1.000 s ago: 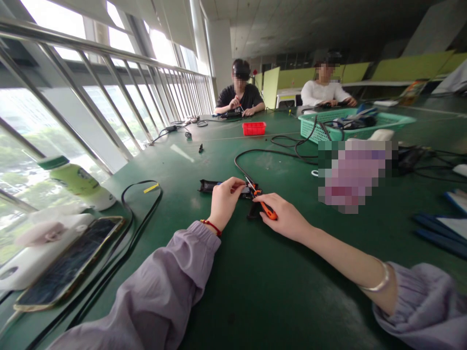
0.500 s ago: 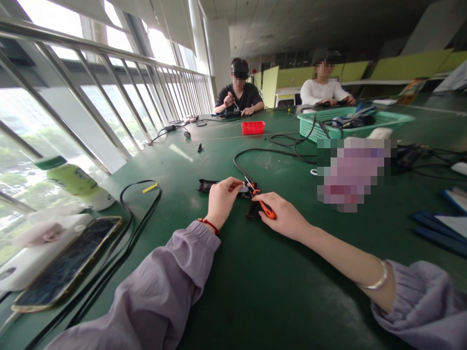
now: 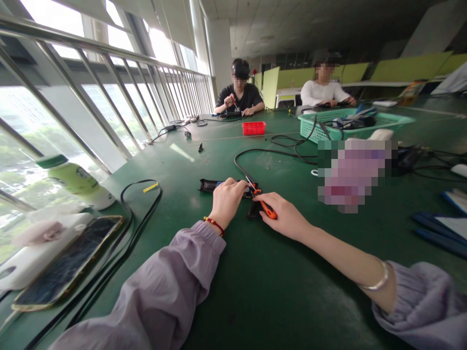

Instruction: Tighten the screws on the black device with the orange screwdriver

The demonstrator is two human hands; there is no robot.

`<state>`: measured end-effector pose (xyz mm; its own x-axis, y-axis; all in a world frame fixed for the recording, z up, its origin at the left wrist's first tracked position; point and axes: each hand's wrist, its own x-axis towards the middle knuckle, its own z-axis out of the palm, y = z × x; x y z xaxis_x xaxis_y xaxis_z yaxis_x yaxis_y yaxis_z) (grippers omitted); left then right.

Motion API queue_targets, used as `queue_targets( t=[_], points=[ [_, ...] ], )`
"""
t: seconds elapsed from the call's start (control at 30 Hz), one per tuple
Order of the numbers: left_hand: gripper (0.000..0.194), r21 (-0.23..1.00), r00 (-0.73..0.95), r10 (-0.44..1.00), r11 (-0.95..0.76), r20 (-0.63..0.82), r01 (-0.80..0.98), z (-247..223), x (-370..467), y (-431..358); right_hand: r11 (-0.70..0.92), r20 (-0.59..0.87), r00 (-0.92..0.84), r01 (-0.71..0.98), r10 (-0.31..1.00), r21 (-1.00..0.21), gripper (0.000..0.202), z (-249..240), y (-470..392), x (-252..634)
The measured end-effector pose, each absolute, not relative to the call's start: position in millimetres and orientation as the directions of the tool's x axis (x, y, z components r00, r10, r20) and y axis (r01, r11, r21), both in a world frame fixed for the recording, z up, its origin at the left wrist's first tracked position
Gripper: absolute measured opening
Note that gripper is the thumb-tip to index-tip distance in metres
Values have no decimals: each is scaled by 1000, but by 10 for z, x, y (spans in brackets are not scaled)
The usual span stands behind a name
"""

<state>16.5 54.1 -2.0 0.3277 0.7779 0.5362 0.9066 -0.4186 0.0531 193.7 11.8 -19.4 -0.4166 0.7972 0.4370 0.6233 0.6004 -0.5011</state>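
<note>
A long black device (image 3: 207, 185) with a cable at its right end lies on the green table, its inside partly showing. Over its middle is my left hand (image 3: 226, 198), fingers bent and drawn together; whatever they pinch is hidden. My right hand (image 3: 280, 214) is wrapped round the orange-and-black handle of a screwdriver (image 3: 269, 210). The metal shaft slants up and left across the device's right end, close to my left fingertips. Whether its tip touches the device is too small to tell. Below that end juts a dark part (image 3: 253, 211).
A green basket (image 3: 396, 119) of tools and cables stands at the back right, near a red tray (image 3: 254, 128). Left are a bottle (image 3: 75, 180), a phone (image 3: 69, 265) and a black strap (image 3: 136, 231). Two people sit across the table (image 3: 292, 291). Blue-handled tools (image 3: 440, 233) lie right.
My left hand has shifted slightly right along the device and turned, its fingers now lower and more curled. My right hand and the screwdriver stay nearly in place.
</note>
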Motion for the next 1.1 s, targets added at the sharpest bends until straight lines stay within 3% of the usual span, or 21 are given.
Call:
queue_targets(
  t=[0.1,0.3,0.57,0.7,0.9,1.0,1.1],
  points=[
    [20,140,221,810,-346,543,928,-36,165,543,598,433,-417,630,799,-496,35,-200,120,1942],
    [12,445,33,889,-260,456,857,-55,215,557,587,423,-412,637,807,-500,35,-199,115,1939],
    [5,684,-47,873,-346,486,642,-141,165,626,581,415,-410,639,812,-505,35,-187,106,1935],
    [11,705,-83,811,-446,578,551,-182,120,662,595,431,-415,623,801,-508,36,-203,110,1941],
    [14,655,-51,773,-498,632,568,-183,124,635,589,417,-419,625,807,-511,36,-209,112,1942],
    [14,585,20,761,-514,648,627,-169,142,586,584,413,-416,633,810,-508,36,-202,113,1943],
    [14,430,150,722,-550,675,716,-153,161,542,580,406,-418,641,813,-502,35,-198,114,1943]
  ],
)
